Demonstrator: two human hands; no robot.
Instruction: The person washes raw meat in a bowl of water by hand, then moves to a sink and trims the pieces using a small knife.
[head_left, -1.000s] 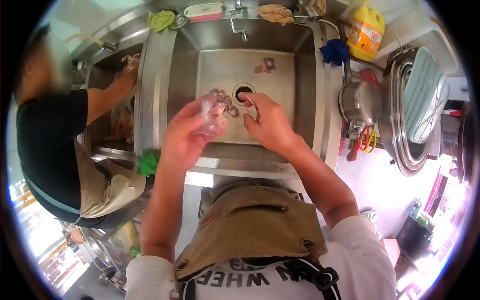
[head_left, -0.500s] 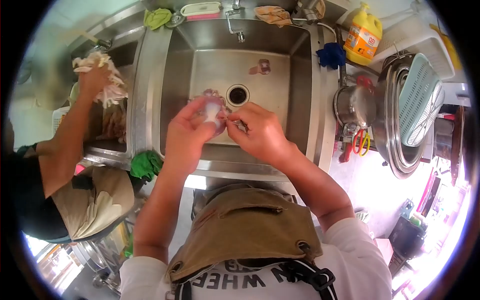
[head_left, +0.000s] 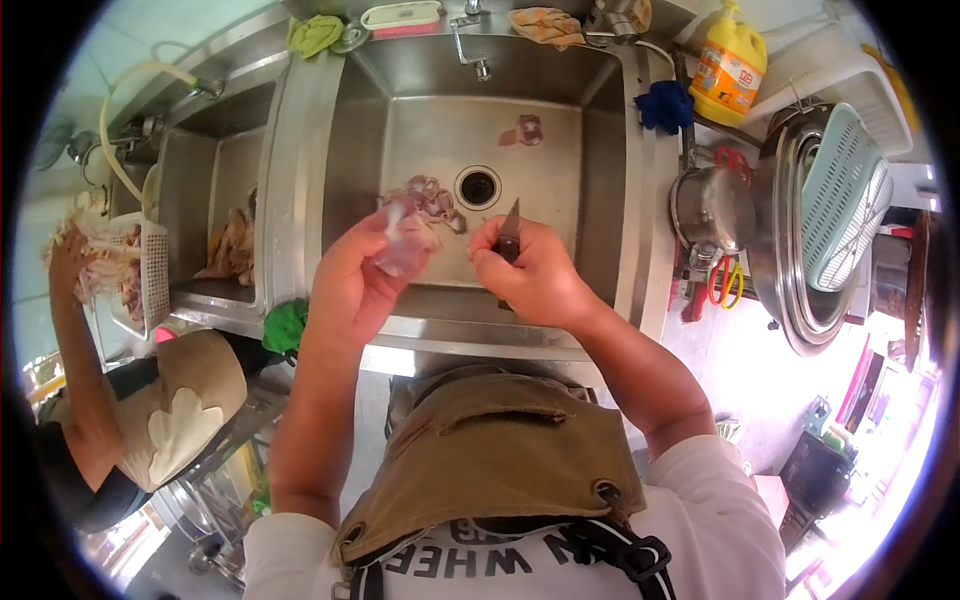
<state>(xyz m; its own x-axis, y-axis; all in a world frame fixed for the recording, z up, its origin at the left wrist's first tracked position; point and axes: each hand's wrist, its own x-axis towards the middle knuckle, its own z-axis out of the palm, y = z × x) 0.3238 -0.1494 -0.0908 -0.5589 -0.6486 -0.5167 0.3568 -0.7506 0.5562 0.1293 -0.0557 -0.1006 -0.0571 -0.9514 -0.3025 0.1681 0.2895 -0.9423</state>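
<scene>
Over the steel sink (head_left: 540, 185) my left hand (head_left: 350, 270) is closed round a pale pinkish piece of meat (head_left: 405, 240). My right hand (head_left: 530, 268), to the right of it and apart from the meat, grips a small knife (head_left: 511, 232) with its blade pointing up and away from me. Several dark reddish meat pieces (head_left: 440, 205) lie in the sink just beyond my left hand, beside the drain (head_left: 477, 188). Another small piece (head_left: 523, 130) lies farther back, to the right of the drain.
At the left, a co-worker's hand (head_left: 68, 262) holds pale meat over a white basket (head_left: 153, 275), beside a second sink (head_left: 200, 160) with meat in it. The faucet (head_left: 482, 68) stands behind my sink. Right: yellow bottle (head_left: 727, 70), pot (head_left: 712, 212), scissors (head_left: 727, 283).
My hands have moved apart, and the knife blade now shows upright in my right hand. The co-worker's hand has carried pale meat from the left sink to the basket.
</scene>
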